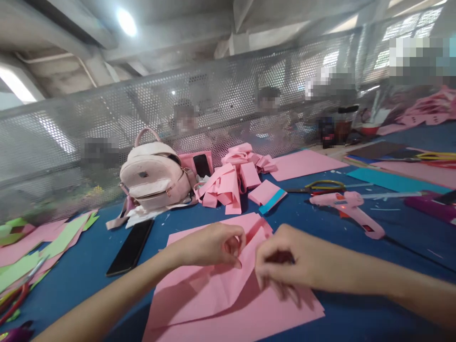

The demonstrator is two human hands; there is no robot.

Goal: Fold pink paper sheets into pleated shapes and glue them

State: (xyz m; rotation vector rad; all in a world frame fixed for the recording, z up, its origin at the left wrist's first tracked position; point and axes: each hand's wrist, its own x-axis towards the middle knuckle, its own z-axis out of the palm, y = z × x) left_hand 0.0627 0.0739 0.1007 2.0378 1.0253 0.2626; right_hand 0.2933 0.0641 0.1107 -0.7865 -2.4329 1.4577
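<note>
A large pink paper sheet [228, 299] lies on the blue table [85, 270] in front of me, partly folded and lifted along its top edge. My left hand [210, 244] is closed in a pinch on the raised fold near the sheet's upper middle. My right hand [281, 261] is also closed, its fingers curled down on the paper just right of the left hand. Both forearms reach in from the bottom corners.
A black phone [131, 247] lies left of the sheet. Behind are a pink backpack [153, 180], a pile of pink paper strips [231, 180], scissors [320, 186] and a pink glue gun [351, 209]. Green and pink scraps [39, 244] sit far left. A mesh screen [228, 104] backs the table, with people behind it.
</note>
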